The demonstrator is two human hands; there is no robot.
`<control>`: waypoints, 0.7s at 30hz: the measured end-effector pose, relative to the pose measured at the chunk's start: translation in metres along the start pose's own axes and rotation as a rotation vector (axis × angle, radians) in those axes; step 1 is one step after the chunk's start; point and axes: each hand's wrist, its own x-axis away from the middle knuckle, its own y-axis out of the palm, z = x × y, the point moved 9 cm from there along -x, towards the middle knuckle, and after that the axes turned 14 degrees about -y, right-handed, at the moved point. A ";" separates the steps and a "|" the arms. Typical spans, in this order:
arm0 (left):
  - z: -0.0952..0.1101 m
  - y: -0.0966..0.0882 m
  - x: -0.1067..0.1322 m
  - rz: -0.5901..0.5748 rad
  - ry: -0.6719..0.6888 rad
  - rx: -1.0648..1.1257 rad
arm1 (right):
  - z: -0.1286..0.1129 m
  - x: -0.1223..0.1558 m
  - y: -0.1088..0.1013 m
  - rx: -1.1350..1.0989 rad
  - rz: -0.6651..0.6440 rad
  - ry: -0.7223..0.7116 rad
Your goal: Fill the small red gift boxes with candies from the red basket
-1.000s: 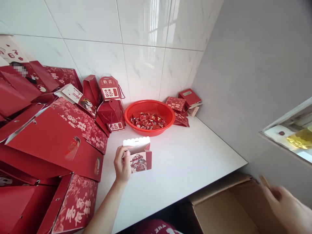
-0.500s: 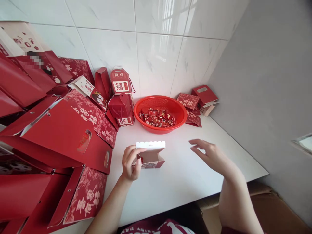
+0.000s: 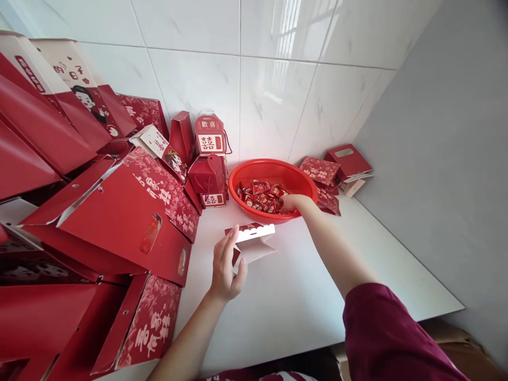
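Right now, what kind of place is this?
Looks like a table in a room's corner, home or shop I can't tell: there's a tiled wall, piled red boxes and a red basket of wrapped sweets.

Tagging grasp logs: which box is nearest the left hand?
The small open box with the white scalloped flap, in front of the red basket; it alone is beside the left hand, apart from the piled boxes.

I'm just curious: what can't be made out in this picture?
All in the head view:
Right hand: its fingertips are lost among the wrapped candies, so whether they hold one is unclear.
Small open gift box: underside faces away from the camera.
Cardboard box: inside blocked by the maroon sleeve and cut off by the lower edge.
Most candy print: too small.
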 end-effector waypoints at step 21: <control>0.000 -0.014 -0.070 0.040 -0.435 0.084 | -0.047 0.088 -0.054 -0.456 0.755 -0.416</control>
